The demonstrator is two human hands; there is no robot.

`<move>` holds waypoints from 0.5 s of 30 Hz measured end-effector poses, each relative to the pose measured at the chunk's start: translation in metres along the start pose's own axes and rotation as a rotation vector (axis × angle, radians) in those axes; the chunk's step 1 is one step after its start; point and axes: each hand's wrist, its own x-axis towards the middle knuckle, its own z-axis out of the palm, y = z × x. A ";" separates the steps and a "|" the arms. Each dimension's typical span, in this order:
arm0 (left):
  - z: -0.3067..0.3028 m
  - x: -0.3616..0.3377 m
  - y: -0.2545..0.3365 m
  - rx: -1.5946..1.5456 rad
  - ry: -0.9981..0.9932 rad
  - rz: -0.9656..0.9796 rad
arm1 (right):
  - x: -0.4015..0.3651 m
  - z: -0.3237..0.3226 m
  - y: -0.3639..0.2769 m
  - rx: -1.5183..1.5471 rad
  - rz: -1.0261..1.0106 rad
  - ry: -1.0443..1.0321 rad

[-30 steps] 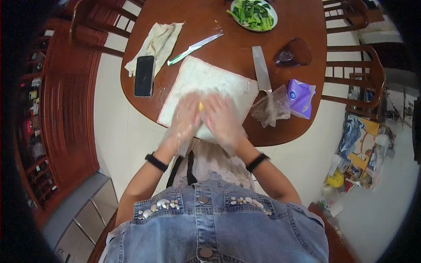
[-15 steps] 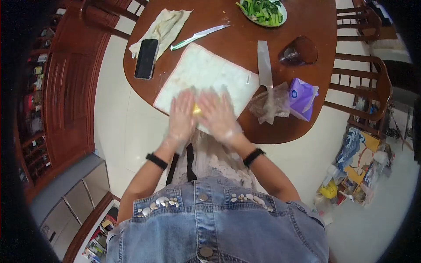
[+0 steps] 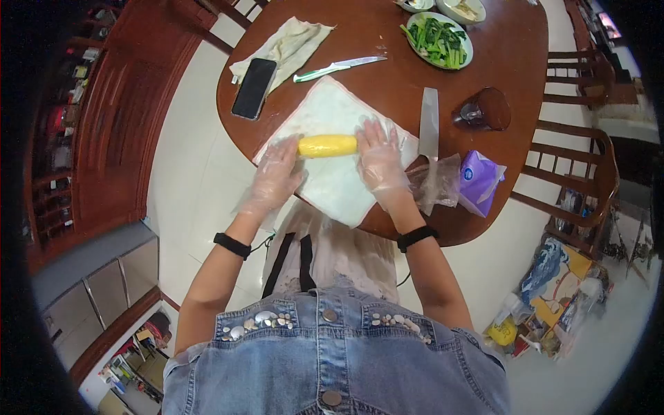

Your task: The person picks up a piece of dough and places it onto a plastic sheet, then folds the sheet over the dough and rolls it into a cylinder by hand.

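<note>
A smooth yellow roll (image 3: 327, 146), like a short log of dough, lies across a white cloth (image 3: 328, 187) with a pink edge. My left hand (image 3: 274, 174), in a clear plastic glove, rests at the roll's left end, its fingers stretched forward. At the other end is my right hand (image 3: 380, 159), gloved the same way, with its fingers flat and slightly spread against the roll's tip. Neither palm covers the roll, so most of its length shows between them. The cloth lies turned cornerwise, its near corner over the table edge.
On the brown table (image 3: 373, 34), a green-handled knife (image 3: 339, 68), a phone (image 3: 254, 88) and a crumpled cloth (image 3: 290, 52) lie behind. To the right are a cleaver (image 3: 429, 124), plastic bag (image 3: 443, 181), purple tissue pack (image 3: 479, 183), dark glass (image 3: 487, 109) and plate of greens (image 3: 439, 41).
My hands have moved apart, from close together over the yellow roll to its two ends. The roll is now largely uncovered. The camera view has shifted slightly.
</note>
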 end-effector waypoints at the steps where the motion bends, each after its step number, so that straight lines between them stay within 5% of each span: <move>1: 0.004 -0.001 -0.001 0.026 0.024 -0.005 | 0.002 0.006 -0.001 -0.011 0.036 0.019; 11: 0.009 0.013 -0.015 0.094 -0.020 -0.152 | 0.005 -0.008 -0.006 -0.045 0.109 -0.193; 15: 0.032 0.018 -0.030 0.206 0.139 -0.034 | 0.006 0.002 -0.005 -0.079 0.100 -0.118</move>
